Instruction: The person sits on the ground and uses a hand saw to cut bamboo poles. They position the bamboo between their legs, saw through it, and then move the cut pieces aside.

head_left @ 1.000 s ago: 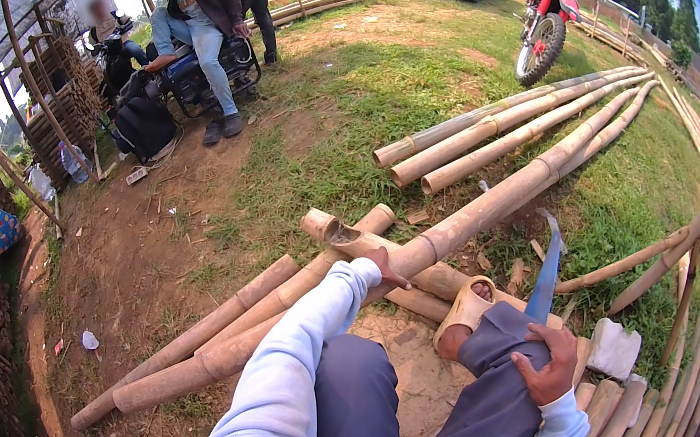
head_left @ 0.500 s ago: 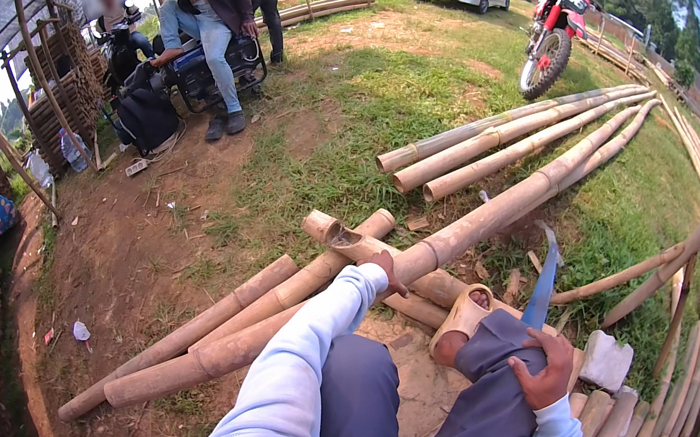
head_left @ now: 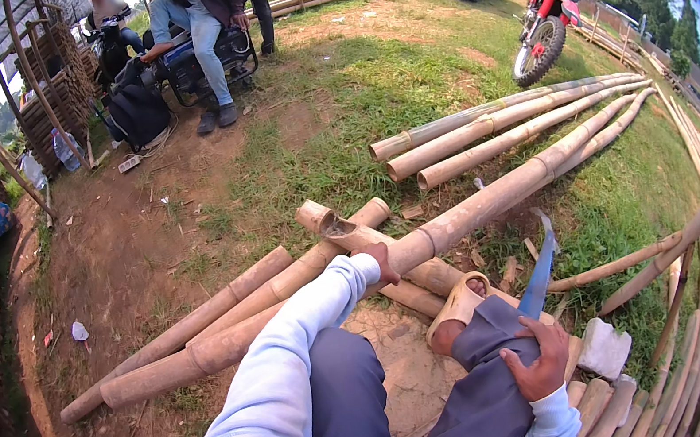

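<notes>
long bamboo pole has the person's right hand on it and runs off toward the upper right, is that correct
Wrong hand: in the head view, the left hand is on the long bamboo pole. It does run toward the upper right.

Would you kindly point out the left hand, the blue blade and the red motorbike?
Left hand (head_left: 382, 264), head view: back of the hand.
Blue blade (head_left: 539, 273), head view: flat side.
Red motorbike (head_left: 549, 3), head view: front fork.
</notes>
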Tool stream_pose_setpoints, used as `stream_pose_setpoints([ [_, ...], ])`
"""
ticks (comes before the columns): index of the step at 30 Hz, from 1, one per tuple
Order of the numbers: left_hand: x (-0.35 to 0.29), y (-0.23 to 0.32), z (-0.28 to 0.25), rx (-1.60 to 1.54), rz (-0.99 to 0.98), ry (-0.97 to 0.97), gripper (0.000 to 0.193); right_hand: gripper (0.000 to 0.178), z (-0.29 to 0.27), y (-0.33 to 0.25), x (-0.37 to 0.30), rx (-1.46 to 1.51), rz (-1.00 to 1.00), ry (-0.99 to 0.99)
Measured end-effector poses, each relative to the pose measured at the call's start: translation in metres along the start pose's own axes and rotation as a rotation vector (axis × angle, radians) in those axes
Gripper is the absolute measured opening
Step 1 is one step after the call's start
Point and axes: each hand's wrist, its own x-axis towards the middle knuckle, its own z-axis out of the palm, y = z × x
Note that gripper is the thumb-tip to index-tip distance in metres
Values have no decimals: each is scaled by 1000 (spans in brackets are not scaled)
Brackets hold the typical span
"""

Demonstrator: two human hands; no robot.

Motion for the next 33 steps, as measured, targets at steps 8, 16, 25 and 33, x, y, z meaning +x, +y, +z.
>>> stream_pose_setpoints([
  [8, -46, -33, -24, -11, 8, 13, 82, 57, -2, -17, 6, -2, -13, -53],
  [16, -164, -155, -21, 67, -73, 18, 86, 56, -5, -11, 6, 3, -15, -99],
  [25, -245, -259, 31, -18, -254, 7, 88, 55, -5, -4, 11, -64, 11, -102],
  [33, -240, -284, 42, -31, -216, -7, 87, 55, -4, -8, 11, -69, 4, -96],
])
